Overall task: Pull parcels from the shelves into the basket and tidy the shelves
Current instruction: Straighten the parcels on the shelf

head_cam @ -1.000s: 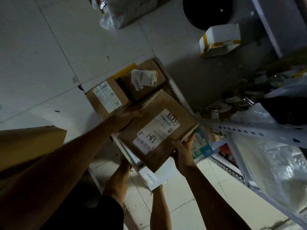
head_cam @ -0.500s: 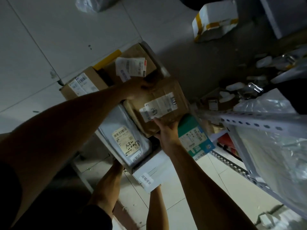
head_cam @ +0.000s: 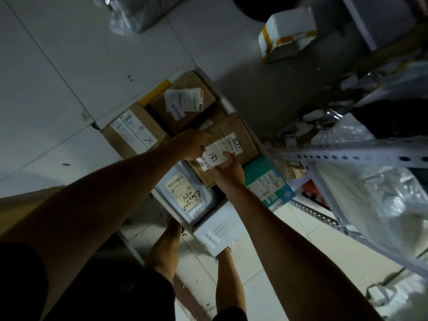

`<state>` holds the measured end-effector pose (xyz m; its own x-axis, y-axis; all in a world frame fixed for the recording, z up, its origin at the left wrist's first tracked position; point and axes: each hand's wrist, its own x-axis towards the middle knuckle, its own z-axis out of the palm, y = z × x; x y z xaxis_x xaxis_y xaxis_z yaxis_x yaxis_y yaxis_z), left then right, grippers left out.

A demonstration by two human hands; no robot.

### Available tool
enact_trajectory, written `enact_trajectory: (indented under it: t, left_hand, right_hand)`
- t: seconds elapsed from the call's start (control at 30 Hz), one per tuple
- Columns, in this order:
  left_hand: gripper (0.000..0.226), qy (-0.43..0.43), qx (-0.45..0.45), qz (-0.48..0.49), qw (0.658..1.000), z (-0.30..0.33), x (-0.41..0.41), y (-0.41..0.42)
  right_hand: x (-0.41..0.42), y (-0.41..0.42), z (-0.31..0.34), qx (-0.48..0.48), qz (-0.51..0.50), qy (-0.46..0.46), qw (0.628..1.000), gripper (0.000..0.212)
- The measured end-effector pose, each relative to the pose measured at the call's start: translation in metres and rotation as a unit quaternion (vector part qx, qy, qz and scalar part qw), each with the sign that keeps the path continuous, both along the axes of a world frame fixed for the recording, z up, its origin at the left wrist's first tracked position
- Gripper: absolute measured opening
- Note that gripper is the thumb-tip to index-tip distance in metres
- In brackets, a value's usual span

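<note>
Both hands are on the brown cardboard parcel (head_cam: 234,140) lying in the white basket (head_cam: 225,105) with the other parcels. Left hand (head_cam: 192,144) rests on its top at the 9 o'clock side, fingers curled, can't tell if it's actually gripping. Right hand (head_cam: 228,169) pinches the white shipping label (head_cam: 214,157) at the box's 6 o'clock edge; handwriting on it reads roughly "8685". At 7 o'clock sits a grey plastic mailer bag (head_cam: 185,195) marked "1020-0068". The tan box (head_cam: 134,133) at 10 o'clock has an "X" penned on it. A teal box (head_cam: 268,184) sits at 4 o'clock.
</note>
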<state>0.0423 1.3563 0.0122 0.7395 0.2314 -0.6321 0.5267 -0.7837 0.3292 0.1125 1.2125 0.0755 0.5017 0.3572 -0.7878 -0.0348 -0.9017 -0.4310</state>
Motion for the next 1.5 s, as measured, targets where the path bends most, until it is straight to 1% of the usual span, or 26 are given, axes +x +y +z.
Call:
enact_trajectory:
  t: [0.03, 0.07, 0.13, 0.2, 0.3, 0.37, 0.43, 0.5, 0.53, 0.6, 0.67, 0.73, 0.8, 0.87, 0.93, 0.97, 1.07, 1.2, 1.37, 1.5]
  left_hand:
    - [0.043, 0.006, -0.022, 0.039, 0.999, 0.018, -0.004, -0.007]
    - [0.05, -0.01, -0.044, 0.094, 0.995, 0.037, -0.006, -0.013]
    - [0.062, 0.007, -0.039, 0.091, 0.995, 0.089, -0.012, -0.031]
    - [0.06, 0.017, 0.003, 0.043, 0.999, 0.146, -0.012, -0.052]
    - [0.044, 0.023, 0.09, -0.076, 0.993, 0.225, -0.009, -0.074]
    - [0.036, -0.006, 0.113, -0.124, 0.986, 0.275, -0.002, -0.082]
    - [0.029, -0.035, 0.142, -0.149, 0.978, 0.311, 0.011, -0.094]
    - [0.028, -0.056, 0.165, -0.197, 0.965, 0.335, 0.023, -0.113]
    - [0.03, -0.073, 0.173, -0.233, 0.954, 0.344, 0.032, -0.124]
    - [0.03, -0.108, 0.158, -0.287, 0.939, 0.367, 0.049, -0.15]
    - [0.03, -0.13, 0.179, -0.334, 0.916, 0.389, 0.069, -0.182]
    - [0.039, -0.149, 0.185, -0.338, 0.911, 0.412, 0.087, -0.209]
    - [0.038, -0.18, 0.202, -0.362, 0.892, 0.423, 0.099, -0.236]
    - [0.031, -0.192, 0.2, -0.367, 0.888, 0.427, 0.103, -0.265]
    - [0.023, -0.187, 0.204, -0.384, 0.881, 0.427, 0.105, -0.299]
    - [0.023, -0.181, 0.206, -0.402, 0.874, 0.427, 0.107, -0.318]
    - [0.028, -0.164, 0.218, -0.461, 0.845, 0.433, 0.112, -0.372]
    - [0.023, -0.191, 0.197, -0.503, 0.819, 0.441, 0.128, -0.451]
    - [0.026, -0.223, 0.221, -0.537, 0.783, 0.482, 0.16, -0.543]
    - [0.022, -0.268, 0.212, -0.569, 0.748, 0.516, 0.184, -0.609]
  right_hand:
    - [0.002, -0.006, 0.01, -0.014, 0.046, -0.018, 0.999, 0.047]
    - [0.005, -0.011, 0.025, -0.023, 0.082, -0.028, 0.996, 0.04]
    - [0.01, -0.023, 0.058, -0.036, 0.134, -0.046, 0.989, 0.032]
    - [0.013, -0.038, 0.099, -0.053, 0.191, -0.083, 0.977, 0.031]
    - [0.021, -0.055, 0.161, -0.09, 0.257, -0.134, 0.953, 0.05]
    - [0.026, -0.066, 0.202, -0.092, 0.265, -0.183, 0.942, 0.06]
    - [0.028, -0.088, 0.238, -0.101, 0.259, -0.244, 0.929, 0.063]
    - [0.027, -0.119, 0.266, -0.119, 0.234, -0.265, 0.928, 0.063]
    - [0.026, -0.137, 0.279, -0.129, 0.221, -0.27, 0.928, 0.06]
    - [0.025, -0.173, 0.303, -0.153, 0.197, -0.28, 0.927, 0.052]
    - [0.031, -0.206, 0.323, -0.17, 0.167, -0.301, 0.923, 0.043]
    - [0.041, -0.233, 0.34, -0.174, 0.132, -0.312, 0.925, 0.034]
    - [0.046, -0.256, 0.35, -0.172, 0.113, -0.314, 0.927, 0.029]
    - [0.045, -0.283, 0.352, -0.163, 0.113, -0.316, 0.928, 0.034]
    - [0.041, -0.314, 0.35, -0.153, 0.104, -0.305, 0.934, 0.046]
    - [0.04, -0.331, 0.352, -0.153, 0.099, -0.305, 0.935, 0.048]
    - [0.035, -0.383, 0.354, -0.161, 0.063, -0.307, 0.936, 0.045]
    - [0.035, -0.463, 0.364, -0.193, 0.014, -0.303, 0.933, 0.048]
    - [0.042, -0.557, 0.407, -0.233, -0.066, -0.322, 0.915, 0.045]
    - [0.052, -0.625, 0.451, -0.267, -0.131, -0.357, 0.885, 0.044]
